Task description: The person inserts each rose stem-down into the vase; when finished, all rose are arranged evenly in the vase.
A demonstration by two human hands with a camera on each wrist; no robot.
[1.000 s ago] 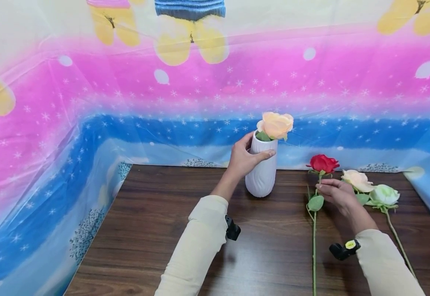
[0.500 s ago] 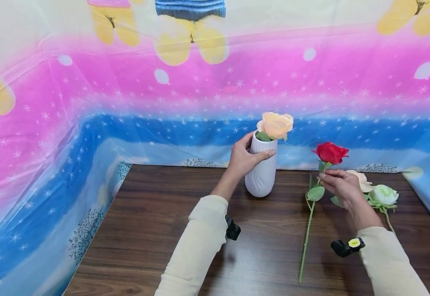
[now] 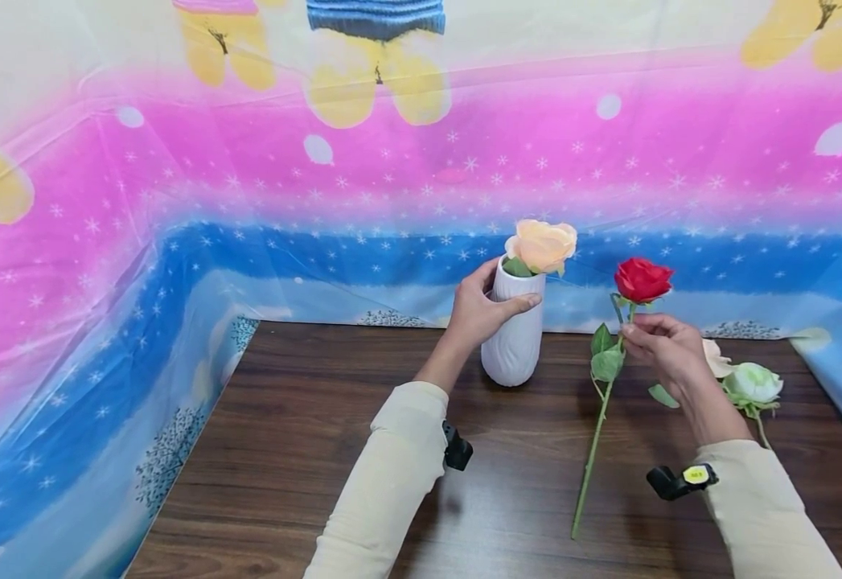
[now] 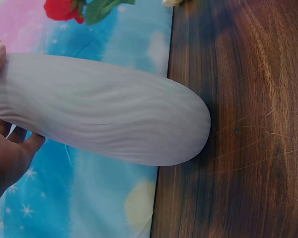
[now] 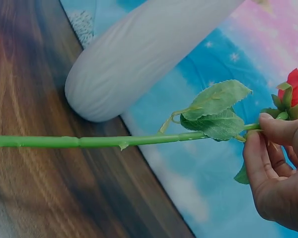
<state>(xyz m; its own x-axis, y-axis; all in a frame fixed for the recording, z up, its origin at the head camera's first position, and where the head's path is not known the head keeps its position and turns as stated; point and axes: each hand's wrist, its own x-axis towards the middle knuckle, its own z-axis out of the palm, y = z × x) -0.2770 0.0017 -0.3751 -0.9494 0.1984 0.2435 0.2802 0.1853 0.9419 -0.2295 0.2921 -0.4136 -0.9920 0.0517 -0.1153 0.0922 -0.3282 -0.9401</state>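
A white ribbed vase [image 3: 511,342] stands near the table's back edge, with a peach rose [image 3: 542,245] in its mouth. My left hand [image 3: 484,308] grips the vase around its upper part, thumb across the front. To the right, my right hand [image 3: 670,350] pinches the stem of a red rose [image 3: 643,280] just below its bloom. The red rose is raised off the table, bloom up, its stem slanting down to the left. In the right wrist view the green stem [image 5: 99,142] passes in front of the vase, with leaves [image 5: 216,111] beside the fingertips.
A white-green flower [image 3: 753,382] and a pale peach rose [image 3: 716,358] lie on the wooden table [image 3: 305,450] behind and right of my right hand, which partly hides them. A patterned cloth [image 3: 363,193] hangs along the table's back and sides.
My right hand has lifted the red rose from the table; its bloom rose and its stem end swung left. The left hand and the vase have stayed in place.
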